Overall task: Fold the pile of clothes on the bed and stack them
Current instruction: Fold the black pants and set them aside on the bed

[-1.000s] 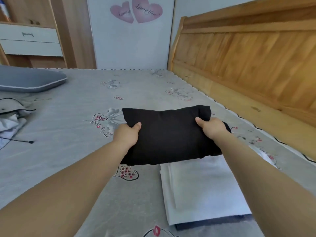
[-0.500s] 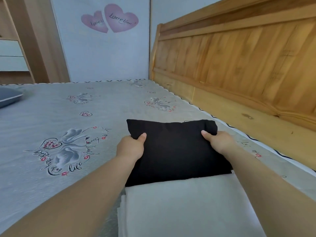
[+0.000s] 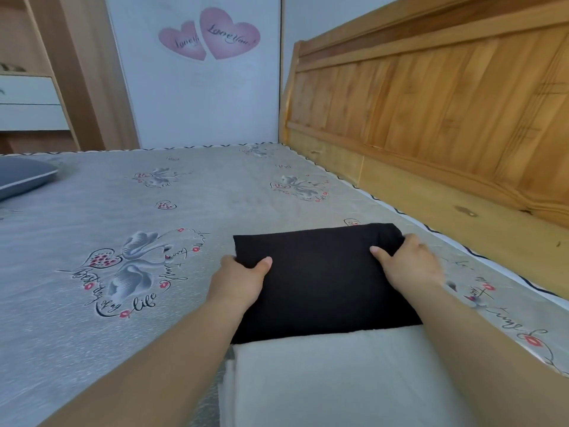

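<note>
Two hands grip a folded black garment (image 3: 323,282) at its sides, over the far end of a folded white garment (image 3: 338,380).

Left hand (image 3: 237,282) pinches the black garment's left edge, thumb on top; right hand (image 3: 409,266) grips its right edge near the far corner, thumb on top. Both garments lie on the grey printed bedsheet (image 3: 123,211), near the wooden headboard (image 3: 446,118). At the left edge lies a grey pillow (image 3: 21,177).

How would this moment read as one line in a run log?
step: stacking | left hand: grips black folded garment | right hand: grips it | under near edge: white folded garment
</note>
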